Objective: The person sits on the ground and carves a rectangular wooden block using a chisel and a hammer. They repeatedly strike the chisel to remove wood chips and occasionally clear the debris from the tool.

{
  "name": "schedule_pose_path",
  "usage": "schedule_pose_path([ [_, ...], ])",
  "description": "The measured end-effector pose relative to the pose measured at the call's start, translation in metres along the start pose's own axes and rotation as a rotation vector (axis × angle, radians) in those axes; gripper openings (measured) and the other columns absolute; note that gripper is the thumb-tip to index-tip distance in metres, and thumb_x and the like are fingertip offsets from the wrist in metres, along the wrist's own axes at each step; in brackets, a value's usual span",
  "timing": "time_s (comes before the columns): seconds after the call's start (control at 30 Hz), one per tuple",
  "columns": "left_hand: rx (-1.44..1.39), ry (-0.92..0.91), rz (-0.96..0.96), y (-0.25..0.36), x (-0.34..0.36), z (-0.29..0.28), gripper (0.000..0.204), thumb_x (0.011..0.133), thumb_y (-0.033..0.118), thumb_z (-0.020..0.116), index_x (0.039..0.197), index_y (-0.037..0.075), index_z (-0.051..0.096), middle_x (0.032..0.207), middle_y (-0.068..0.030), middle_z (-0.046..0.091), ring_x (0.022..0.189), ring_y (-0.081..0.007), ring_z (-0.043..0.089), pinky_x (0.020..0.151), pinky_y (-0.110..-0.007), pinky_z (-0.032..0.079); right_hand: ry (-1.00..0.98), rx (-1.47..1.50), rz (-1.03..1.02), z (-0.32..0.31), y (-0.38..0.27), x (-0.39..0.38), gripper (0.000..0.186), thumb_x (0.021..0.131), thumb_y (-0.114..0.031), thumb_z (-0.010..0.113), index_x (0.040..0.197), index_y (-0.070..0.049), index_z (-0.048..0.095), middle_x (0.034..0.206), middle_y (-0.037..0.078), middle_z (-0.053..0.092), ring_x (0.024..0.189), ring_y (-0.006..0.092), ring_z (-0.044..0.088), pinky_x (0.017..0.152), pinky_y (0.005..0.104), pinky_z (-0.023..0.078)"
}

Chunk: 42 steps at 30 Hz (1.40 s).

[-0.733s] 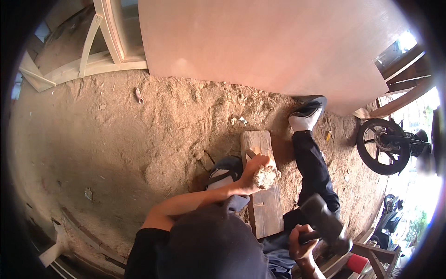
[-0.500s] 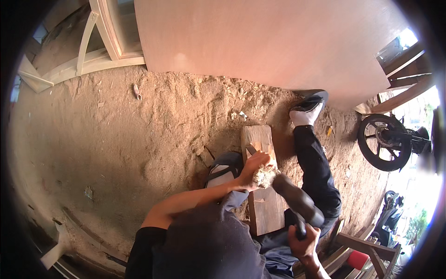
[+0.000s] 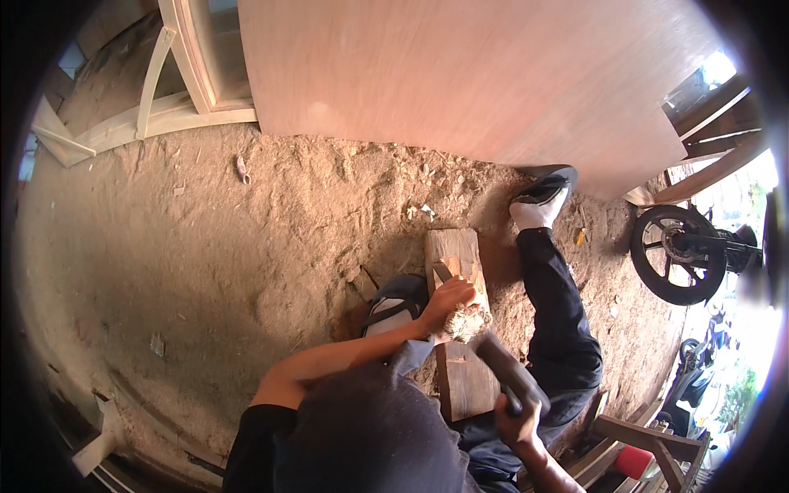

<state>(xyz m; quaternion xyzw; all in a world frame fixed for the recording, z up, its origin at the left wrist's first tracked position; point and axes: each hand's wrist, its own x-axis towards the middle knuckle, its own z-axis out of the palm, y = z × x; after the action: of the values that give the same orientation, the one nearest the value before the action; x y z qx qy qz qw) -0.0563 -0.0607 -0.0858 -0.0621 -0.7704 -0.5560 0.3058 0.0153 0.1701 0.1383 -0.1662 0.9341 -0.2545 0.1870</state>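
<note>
My left hand [image 3: 448, 304] is closed around a chisel, whose frayed, splintered handle end [image 3: 469, 322] sticks out on my side of the fist. Its flat blade [image 3: 444, 271] shows beyond the fingers, over a thick wooden block [image 3: 464, 382] lying lengthwise between my legs. Whether the blade's tip sits in the wood is hard to make out. My right hand [image 3: 518, 423] grips a dark mallet [image 3: 511, 372] by its handle. The mallet's head is close to the frayed chisel end, with one face turned toward it; contact cannot be made out.
My sandalled feet [image 3: 544, 205] rest on sawdust-covered ground [image 3: 271, 222] on both sides of the block. A large plywood panel [image 3: 460, 74] and a pale wooden frame [image 3: 197, 111] stand ahead. To the right are a motorcycle wheel [image 3: 679, 255], a wooden stand [image 3: 649, 431] and a red container [image 3: 633, 462].
My right hand has shifted a little to the left with the mallet, whose head now sits lower in the picture. My left hand keeps its hold on the chisel.
</note>
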Motion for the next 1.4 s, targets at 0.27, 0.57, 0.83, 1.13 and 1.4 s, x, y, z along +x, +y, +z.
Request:
schedule_pose_path([
  [0.27,-0.225,0.119,-0.077,0.052,0.040,-0.039,0.025,0.076,0.007,0.074,0.080,0.008,0.050,0.076,-0.0090,0.052,0.077,-0.0323,0.054,0.070,-0.042,0.041,0.036,0.118,-0.159,-0.011,-0.027,0.006,0.017,0.081,-0.010,0.074,0.074,-0.002,0.060,0.058,0.012,0.060,0.048,0.0198,0.060,0.048,0.0356,0.047],
  [0.57,-0.214,0.126,-0.134,0.057,0.046,-0.039,0.023,0.077,0.010,0.074,0.081,0.006,0.051,0.077,-0.0104,0.053,0.075,-0.0335,0.055,0.070,-0.041,0.044,0.195,0.026,-0.010,-0.007,-0.049,0.010,0.031,0.085,-0.009,0.072,0.065,-0.005,0.049,0.050,0.011,0.042,0.040,0.0228,0.047,0.047,0.0386,0.039],
  [0.83,-0.138,0.105,-0.079,0.048,0.039,-0.040,0.023,0.078,0.011,0.073,0.083,0.005,0.051,0.079,-0.0107,0.054,0.078,-0.0338,0.056,0.074,-0.043,0.044,0.245,0.247,0.107,-0.012,-0.042,0.001,0.027,0.084,-0.009,0.072,0.066,-0.005,0.053,0.049,0.005,0.048,0.042,0.0145,0.050,0.046,0.0330,0.040],
  [1.13,-0.306,0.135,-0.151,0.046,0.028,-0.041,0.029,0.075,0.011,0.075,0.083,0.007,0.047,0.079,-0.0083,0.055,0.076,-0.0322,0.056,0.073,-0.041,0.043,0.090,0.085,-0.100,-0.022,-0.058,0.006,0.024,0.086,-0.014,0.074,0.073,-0.004,0.056,0.056,0.010,0.052,0.046,0.0234,0.050,0.050,0.0377,0.043],
  [1.4,-0.186,0.084,-0.020,0.038,0.032,-0.045,0.030,0.077,0.011,0.075,0.080,0.006,0.045,0.075,-0.0116,0.048,0.073,-0.0339,0.051,0.071,-0.042,0.040,-0.051,-0.120,0.105,-0.032,-0.073,0.018,0.012,0.080,-0.010,0.074,0.078,-0.003,0.065,0.061,0.015,0.062,0.051,0.0279,0.064,0.052,0.0379,0.050],
])
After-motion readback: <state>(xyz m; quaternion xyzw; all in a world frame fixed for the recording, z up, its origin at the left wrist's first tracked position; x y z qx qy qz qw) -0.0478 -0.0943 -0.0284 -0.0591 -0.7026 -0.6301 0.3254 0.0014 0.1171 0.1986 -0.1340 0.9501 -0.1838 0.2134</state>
